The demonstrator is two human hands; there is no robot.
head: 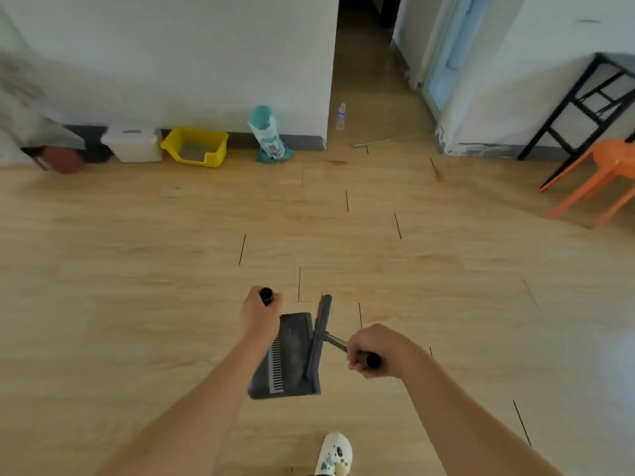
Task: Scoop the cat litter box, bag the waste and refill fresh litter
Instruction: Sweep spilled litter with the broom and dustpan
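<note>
Left hand grips grey plastic dustpan handle; right hand grips broom handle; yellow litter box far left.

Litter bag label unreadable (too small), shoe cropped below.

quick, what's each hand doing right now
left hand: closed, gripping the dustpan handle
right hand: closed, gripping the broom handle
</note>
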